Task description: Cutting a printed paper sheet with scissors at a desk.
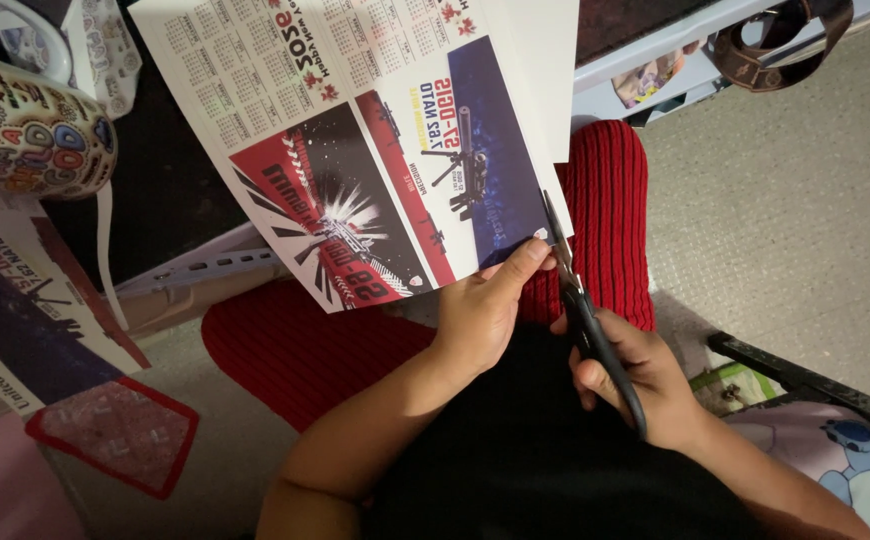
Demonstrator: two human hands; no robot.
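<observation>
Beige carpet [785, 200] lies under the person's red-clad legs [610, 200]. Nearest, the right hand [635, 380] is clenched around black scissors [585, 310], blades at the printed sheet [355, 150]; the left hand [485, 305] pinches that sheet's lower edge. Farther left stands a patterned mug [25, 130].

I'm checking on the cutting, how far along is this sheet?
Barely begun. Looks done: one cut-out panel lies at left. In hand: the left hand pinches the printed sheet while the right hand works scissors into its lower right edge. Left: the sheet's red and blue panels remain joined.
</observation>
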